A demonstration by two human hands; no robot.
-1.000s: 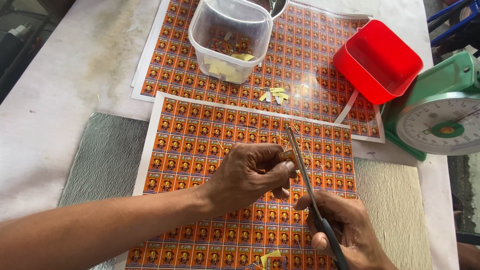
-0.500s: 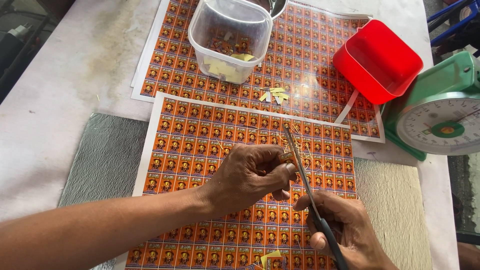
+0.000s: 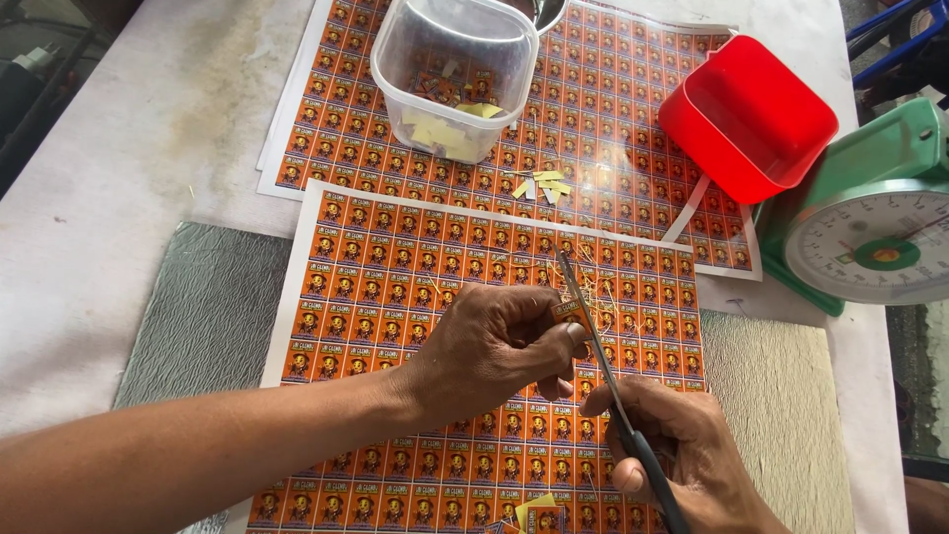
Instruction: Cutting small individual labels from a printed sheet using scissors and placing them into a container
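Note:
My left hand (image 3: 494, 351) pinches a small orange label piece (image 3: 570, 311) between thumb and fingers, over a printed sheet of orange labels (image 3: 395, 297). My right hand (image 3: 682, 460) grips dark-handled scissors (image 3: 603, 361), whose blades point up and away and meet the small piece at my left fingertips. Thin paper slivers (image 3: 598, 287) lie on the sheet just beyond the blades. A few yellow scraps (image 3: 534, 506) sit on the sheet near its front edge.
A clear plastic tub (image 3: 450, 74) with cut pieces stands on a second label sheet (image 3: 633, 168) at the back. A red plastic container (image 3: 746, 114) lies at the right, next to a green dial scale (image 3: 875, 222). A textured grey mat (image 3: 203, 316) lies under the near sheet.
The scissor blades have shifted slightly left and closer onto the small piece held by my left hand. Both hands stay in about the same place.

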